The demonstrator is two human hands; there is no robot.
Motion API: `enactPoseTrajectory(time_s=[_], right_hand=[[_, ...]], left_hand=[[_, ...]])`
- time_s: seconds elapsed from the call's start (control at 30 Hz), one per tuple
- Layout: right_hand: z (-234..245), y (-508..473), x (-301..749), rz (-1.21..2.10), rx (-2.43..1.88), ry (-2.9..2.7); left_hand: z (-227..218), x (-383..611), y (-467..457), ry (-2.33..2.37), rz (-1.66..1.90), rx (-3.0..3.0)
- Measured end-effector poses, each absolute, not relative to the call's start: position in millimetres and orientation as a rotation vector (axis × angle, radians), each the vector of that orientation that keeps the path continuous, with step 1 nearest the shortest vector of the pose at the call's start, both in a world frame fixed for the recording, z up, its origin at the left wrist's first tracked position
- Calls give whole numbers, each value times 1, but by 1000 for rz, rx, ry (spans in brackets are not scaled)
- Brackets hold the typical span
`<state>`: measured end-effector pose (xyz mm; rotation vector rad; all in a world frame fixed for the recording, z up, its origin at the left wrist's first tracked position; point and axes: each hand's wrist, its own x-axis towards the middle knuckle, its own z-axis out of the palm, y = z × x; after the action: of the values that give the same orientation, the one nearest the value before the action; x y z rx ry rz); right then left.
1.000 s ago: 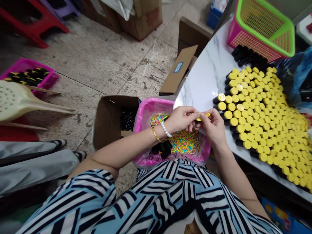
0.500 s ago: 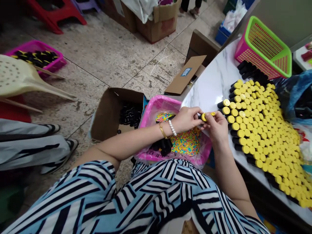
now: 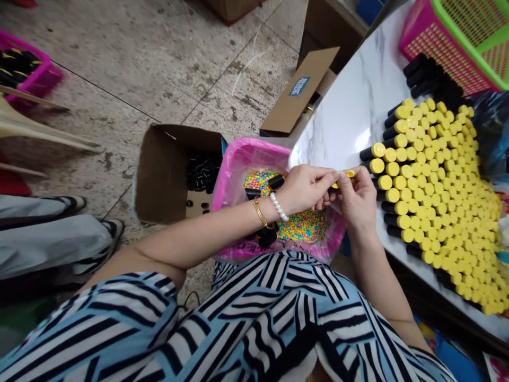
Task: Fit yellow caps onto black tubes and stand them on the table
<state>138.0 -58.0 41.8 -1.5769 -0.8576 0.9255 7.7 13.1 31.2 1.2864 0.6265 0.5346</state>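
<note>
My left hand (image 3: 308, 187), with a pearl bracelet and a gold bangle at the wrist, is closed around a black tube, which its fingers almost fully hide. A sliver of the tube's yellow end (image 3: 335, 185) shows between the hands. A small loose yellow cap (image 3: 350, 173) is pinched in my right hand (image 3: 357, 196), whose thumb reaches to the tube's end. Both hands meet over the right rim of a pink basin (image 3: 234, 159) lined with clear plastic. Inside it lie small multicoloured beads (image 3: 304, 227) and several black tubes (image 3: 267, 236).
On the marbled table (image 3: 338, 122) at right, many yellow-capped black tubes (image 3: 437, 185) stand packed beside loose black tubes (image 3: 429, 77) and a pink-green basket (image 3: 441, 48). A cardboard box (image 3: 155, 175) with black pieces sits left of the basin. Another person's legs (image 3: 51, 236) are at left.
My view has tilted and shifted closer, so the surroundings sit differently. My left fingers have slid over the tube and now cover most of its yellow end; the hands stay together.
</note>
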Motion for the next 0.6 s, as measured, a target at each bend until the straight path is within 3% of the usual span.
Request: enactPoseTrajectory(time_s=[0.27, 0.6], right_hand=[[32, -67, 158, 1205, -1426, -822], [30, -70, 157, 1194, -1366, -879]], left_hand=[[35, 9, 25, 588, 274, 1152], [40, 9, 30, 615, 213, 1067]])
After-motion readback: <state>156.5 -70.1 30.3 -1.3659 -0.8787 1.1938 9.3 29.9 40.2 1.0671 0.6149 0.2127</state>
